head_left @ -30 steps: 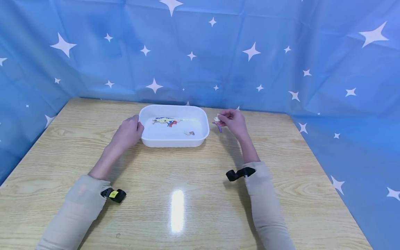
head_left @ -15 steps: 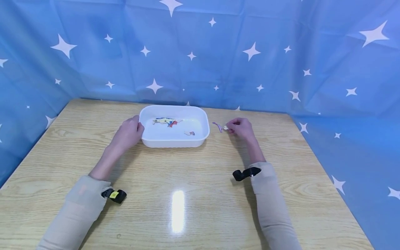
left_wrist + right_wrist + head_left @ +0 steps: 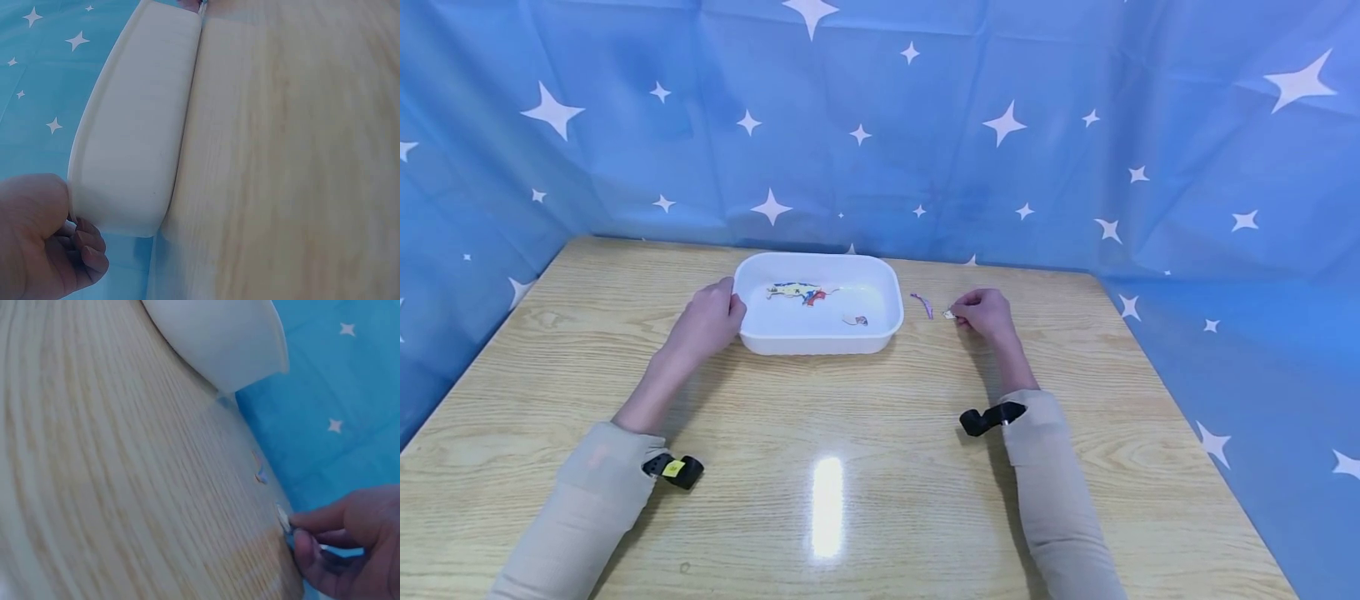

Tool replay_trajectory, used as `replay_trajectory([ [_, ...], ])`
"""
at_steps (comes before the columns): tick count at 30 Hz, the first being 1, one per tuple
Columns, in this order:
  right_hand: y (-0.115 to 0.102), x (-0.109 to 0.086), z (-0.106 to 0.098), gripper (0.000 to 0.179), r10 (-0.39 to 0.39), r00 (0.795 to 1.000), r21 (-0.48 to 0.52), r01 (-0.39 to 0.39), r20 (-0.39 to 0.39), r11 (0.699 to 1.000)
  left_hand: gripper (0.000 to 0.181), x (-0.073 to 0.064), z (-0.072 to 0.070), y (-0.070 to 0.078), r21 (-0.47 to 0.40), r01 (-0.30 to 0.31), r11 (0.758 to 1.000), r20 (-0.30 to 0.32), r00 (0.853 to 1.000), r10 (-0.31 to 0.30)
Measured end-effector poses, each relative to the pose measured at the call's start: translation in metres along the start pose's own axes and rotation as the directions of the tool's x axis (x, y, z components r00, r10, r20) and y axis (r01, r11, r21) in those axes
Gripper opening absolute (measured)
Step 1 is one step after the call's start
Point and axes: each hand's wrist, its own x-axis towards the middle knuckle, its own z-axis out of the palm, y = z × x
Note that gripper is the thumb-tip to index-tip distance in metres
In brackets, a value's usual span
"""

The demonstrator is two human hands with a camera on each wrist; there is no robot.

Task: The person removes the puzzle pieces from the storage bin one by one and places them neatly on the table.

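Observation:
My left hand (image 3: 706, 318) grips the left end of a white plastic tub (image 3: 816, 343), its fingers curled under the rim in the left wrist view. To the right of the tub, my right hand (image 3: 987, 313) pinches a small flat whitish cutout (image 3: 950, 314) between thumb and finger, close over the table. Beside it a narrow purple cutout (image 3: 924, 305) lies on the wood, between the tub and the right hand. Inside the tub are a long yellow, blue and red cutout (image 3: 793, 289) and a smaller pale one (image 3: 855, 320).
The wooden table (image 3: 760, 467) runs back to a blue curtain (image 3: 880, 167) with white stars, close behind the tub. Each wrist wears a black camera, such as the right wrist camera (image 3: 976, 422).
My right hand has moved right and toward me with the whitish cutout, from over the purple cutout down to the table beside it. The left hand and tub have stayed put.

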Motion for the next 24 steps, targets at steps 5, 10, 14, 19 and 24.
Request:
replay_trajectory([
  [5,0.000,-0.001,0.000,0.022,-0.017,1.000,0.022,0.017,-0.011,1.000,0.021,0.001,0.001,0.000,0.001,-0.001,1.000,0.001,1.000,0.001],
  [10,-0.002,-0.003,-0.001,0.020,-0.035,0.999,0.054,0.036,-0.021,0.998,0.023,0.001,0.001,0.000,0.004,0.000,1.000,-0.001,1.000,0.000],
  [14,-0.009,-0.006,-0.001,0.026,-0.047,0.998,0.026,0.048,-0.035,0.998,0.022,0.001,0.001,0.000,0.007,-0.001,1.000,0.002,1.000,0.001],
  [19,-0.028,-0.011,0.002,0.029,-0.128,0.989,-0.003,0.128,-0.078,0.992,0.021,0.001,0.001,0.000,0.001,0.003,1.000,0.003,1.000,-0.003],
  [24,-0.051,-0.017,0.010,0.027,-0.236,0.967,0.018,0.239,-0.095,0.971,0.021,0.000,0.001,-0.001,-0.002,0.004,1.000,0.000,1.000,-0.004],
])
